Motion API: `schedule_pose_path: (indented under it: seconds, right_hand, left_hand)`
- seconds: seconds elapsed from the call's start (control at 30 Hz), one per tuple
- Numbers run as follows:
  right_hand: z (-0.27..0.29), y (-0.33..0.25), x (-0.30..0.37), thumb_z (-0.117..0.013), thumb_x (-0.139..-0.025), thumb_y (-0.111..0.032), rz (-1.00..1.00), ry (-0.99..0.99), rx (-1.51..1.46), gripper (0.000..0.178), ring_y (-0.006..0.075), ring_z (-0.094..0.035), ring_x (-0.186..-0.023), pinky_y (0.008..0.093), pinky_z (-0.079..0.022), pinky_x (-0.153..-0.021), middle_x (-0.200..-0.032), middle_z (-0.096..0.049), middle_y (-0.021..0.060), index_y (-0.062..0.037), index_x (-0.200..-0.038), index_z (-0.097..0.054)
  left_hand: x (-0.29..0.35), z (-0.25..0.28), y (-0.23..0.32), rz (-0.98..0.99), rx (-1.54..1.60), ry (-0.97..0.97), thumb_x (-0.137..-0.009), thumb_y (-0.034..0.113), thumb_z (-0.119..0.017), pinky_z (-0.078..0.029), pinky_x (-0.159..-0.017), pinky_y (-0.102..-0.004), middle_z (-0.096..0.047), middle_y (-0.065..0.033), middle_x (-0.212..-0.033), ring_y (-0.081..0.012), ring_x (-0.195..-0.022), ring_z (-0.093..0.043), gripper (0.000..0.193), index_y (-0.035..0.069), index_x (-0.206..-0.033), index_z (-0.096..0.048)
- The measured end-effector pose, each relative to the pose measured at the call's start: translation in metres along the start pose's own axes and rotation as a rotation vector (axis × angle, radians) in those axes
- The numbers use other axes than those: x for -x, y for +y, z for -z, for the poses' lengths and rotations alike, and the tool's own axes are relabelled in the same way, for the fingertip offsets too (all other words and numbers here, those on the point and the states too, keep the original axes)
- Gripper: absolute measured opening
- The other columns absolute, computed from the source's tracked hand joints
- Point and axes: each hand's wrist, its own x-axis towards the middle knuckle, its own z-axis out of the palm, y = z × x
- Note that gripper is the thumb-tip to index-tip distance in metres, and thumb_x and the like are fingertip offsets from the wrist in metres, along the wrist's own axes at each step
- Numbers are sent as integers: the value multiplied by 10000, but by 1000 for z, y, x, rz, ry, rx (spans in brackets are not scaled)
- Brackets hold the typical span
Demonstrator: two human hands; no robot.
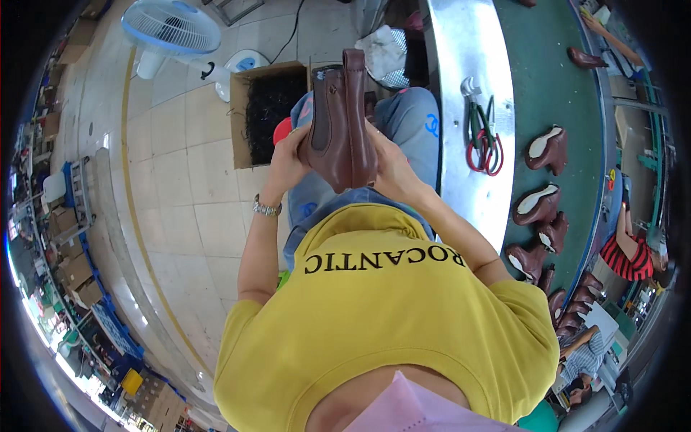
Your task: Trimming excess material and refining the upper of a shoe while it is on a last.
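In front of my lap I hold a brown leather ankle boot [335, 155], its shaft pointing away from me. A dark elastic panel shows on its side, and a strip of leather runs up the shaft to the top. My left hand [289, 160] is closed on the boot's left side. From the right, my right hand [391, 167] grips the same boot, with some of its fingers hidden behind the leather. The boot's sole is turned out of sight.
Right of my knees, a metal ledge [471, 36] carries red-handled scissors [495, 155] and a metal-headed tool [471, 88]. Beyond it, several brown boots [538, 205] lie on a green belt [529, 93]. A cardboard box [241, 119] of dark scraps and a fan [173, 27] stand left. Co-workers [628, 252] sit farther right.
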Motion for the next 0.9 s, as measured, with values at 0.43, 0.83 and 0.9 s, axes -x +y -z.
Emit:
schedule_pose_path:
  seconds: [0.43,0.83,0.9]
  right_hand:
    - [-11,8,-28,-791,-770,-236,47,42,103,920,328,-482,-1274,368,-399,-1048,-1417,-439,220,-32,-1488,-254]
    - [83,13,5,-779,-754,-115,-423,700,-464,705,162,-558,-1113,294,-416,-989,-1228,-608,134,62,-1357,-459]
    - [125,47,7,-772,-780,-142,-325,930,-201,729,165,-587,-1047,283,-449,-935,-1196,-618,144,58,-1389,-424]
  left_hand:
    - [-5,10,-14,50,70,52,-742,74,-768,-494,-736,-259,-676,-70,-899,-101,-784,-601,397,-10,-1109,-644]
    - [-50,-30,106,-406,-400,143,-730,420,-799,-481,-605,-335,-622,-55,-717,-249,-652,-605,418,51,-779,-609]
    - [-59,-32,95,-435,-498,188,-760,380,-782,-485,-621,-342,-634,-68,-747,-260,-696,-611,373,48,-801,-619]
